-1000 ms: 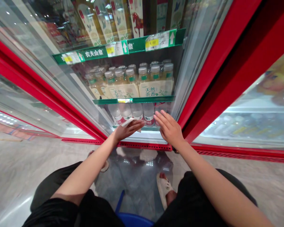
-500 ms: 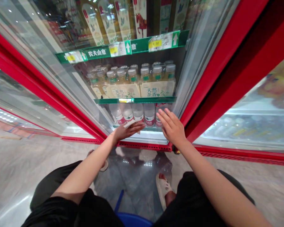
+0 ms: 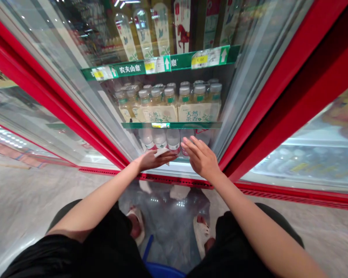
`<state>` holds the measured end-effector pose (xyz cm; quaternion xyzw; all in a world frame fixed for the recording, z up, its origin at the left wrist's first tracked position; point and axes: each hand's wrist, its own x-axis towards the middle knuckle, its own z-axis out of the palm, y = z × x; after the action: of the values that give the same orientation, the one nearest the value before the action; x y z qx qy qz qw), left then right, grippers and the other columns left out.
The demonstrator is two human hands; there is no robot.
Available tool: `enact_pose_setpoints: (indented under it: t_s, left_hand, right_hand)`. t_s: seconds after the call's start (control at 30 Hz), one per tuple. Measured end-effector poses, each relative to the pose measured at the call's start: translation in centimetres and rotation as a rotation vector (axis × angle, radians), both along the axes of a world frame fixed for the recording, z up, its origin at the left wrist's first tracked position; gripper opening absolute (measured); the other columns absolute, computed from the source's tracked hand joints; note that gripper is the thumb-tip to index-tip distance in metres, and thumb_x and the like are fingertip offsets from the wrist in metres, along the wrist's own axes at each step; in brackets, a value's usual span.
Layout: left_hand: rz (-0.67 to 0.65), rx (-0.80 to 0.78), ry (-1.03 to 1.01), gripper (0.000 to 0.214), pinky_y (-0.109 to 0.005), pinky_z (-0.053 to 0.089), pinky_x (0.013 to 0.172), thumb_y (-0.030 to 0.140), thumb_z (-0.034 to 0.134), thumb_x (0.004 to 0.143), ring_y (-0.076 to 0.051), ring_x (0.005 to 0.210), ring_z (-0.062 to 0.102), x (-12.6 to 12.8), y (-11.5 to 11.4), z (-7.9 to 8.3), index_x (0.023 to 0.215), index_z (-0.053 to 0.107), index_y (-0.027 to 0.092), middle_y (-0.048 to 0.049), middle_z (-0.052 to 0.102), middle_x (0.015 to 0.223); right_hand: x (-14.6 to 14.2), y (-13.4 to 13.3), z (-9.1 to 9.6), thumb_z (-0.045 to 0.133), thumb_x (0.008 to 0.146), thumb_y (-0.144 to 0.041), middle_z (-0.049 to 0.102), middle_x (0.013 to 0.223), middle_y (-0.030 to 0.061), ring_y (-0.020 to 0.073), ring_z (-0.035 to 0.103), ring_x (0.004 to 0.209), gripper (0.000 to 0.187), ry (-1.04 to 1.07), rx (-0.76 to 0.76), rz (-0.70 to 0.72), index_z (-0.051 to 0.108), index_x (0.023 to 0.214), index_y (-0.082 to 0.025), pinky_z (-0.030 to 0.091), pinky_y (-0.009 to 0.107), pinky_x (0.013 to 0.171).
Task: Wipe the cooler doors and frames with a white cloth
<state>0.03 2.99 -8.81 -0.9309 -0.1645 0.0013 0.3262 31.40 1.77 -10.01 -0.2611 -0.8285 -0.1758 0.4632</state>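
Background: shop aisle, grey stone floor, red fridge frame with glass doors ahead.
Upper shelf: packs of tea bottles in paper wrap, green shelf strip above with price tags, yellow tag at right.
Lower shelf: row of bottles with red labels, under a second green strip.
Left hand: fingers together, clamped on a white slip, low in front of the lower bottles.
Right hand: empty, fingers spread apart, nearest the lower bottles; contact with glass or bottle cannot be told.
Hands: near each other, not touching.
Below: black shorts, white sandals, blue basket at bottom edge.
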Motion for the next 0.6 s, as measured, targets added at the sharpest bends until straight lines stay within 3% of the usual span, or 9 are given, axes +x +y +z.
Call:
enact_pose_setpoints:
  t_s: [0.1,0.2,0.37,0.5,0.6]
  left_hand:
    - [0.054,-0.048,0.081,0.071,-0.025,0.041,0.135,-0.002,0.052,0.101,-0.009,0.163,0.048,-1.3,-0.3,1.3,0.162,0.059,0.033,0.0080,0.052,0.175]
    - [0.063,-0.095,-0.031,0.071,-0.026,0.043,0.134,0.003,0.053,0.105,-0.010,0.161,0.050,-1.4,-0.5,1.7,0.169,0.050,0.033,0.0050,0.052,0.176]
    - [0.023,-0.119,-0.192,0.065,-0.028,0.045,0.131,0.012,0.057,0.110,-0.012,0.162,0.050,-1.4,-0.3,0.4,0.171,0.046,0.030,-0.0015,0.056,0.173]
    - [-0.013,-0.123,-0.186,0.061,-0.027,0.046,0.130,0.013,0.057,0.110,-0.012,0.161,0.052,-2.4,0.3,-0.6,0.167,0.053,0.033,0.0002,0.058,0.172]
    - [0.035,-0.116,-0.209,0.056,-0.028,0.047,0.130,0.014,0.054,0.112,-0.013,0.159,0.055,-2.3,0.3,-1.3,0.165,0.055,0.032,0.0010,0.060,0.169]
  right_hand:
    - [-0.9,0.1,-0.2,0.047,0.107,-0.004,0.063,0.164,0.0047,0.0210,0.052,0.160,0.072,-0.010,-0.052,0.013,0.042,0.174,-0.030,0.046,0.044,0.135]
    - [-1.7,0.5,-0.5,0.049,0.108,-0.006,0.062,0.165,0.0060,0.0224,0.052,0.160,0.073,-0.021,-0.029,0.050,0.038,0.176,-0.028,0.048,0.044,0.133]
    - [-3.2,0.6,0.2,0.049,0.109,-0.008,0.061,0.166,0.0052,0.0226,0.051,0.161,0.070,-0.046,-0.041,0.072,0.041,0.175,-0.028,0.048,0.044,0.134]
    - [-3.9,0.1,1.0,0.050,0.108,-0.007,0.061,0.166,0.0062,0.0226,0.051,0.161,0.070,-0.067,0.000,0.070,0.040,0.175,-0.024,0.046,0.042,0.135]
    - [-3.9,-0.4,1.2,0.051,0.107,-0.006,0.062,0.165,0.0061,0.0228,0.053,0.159,0.074,-0.104,0.002,0.068,0.036,0.177,-0.024,0.046,0.042,0.135]
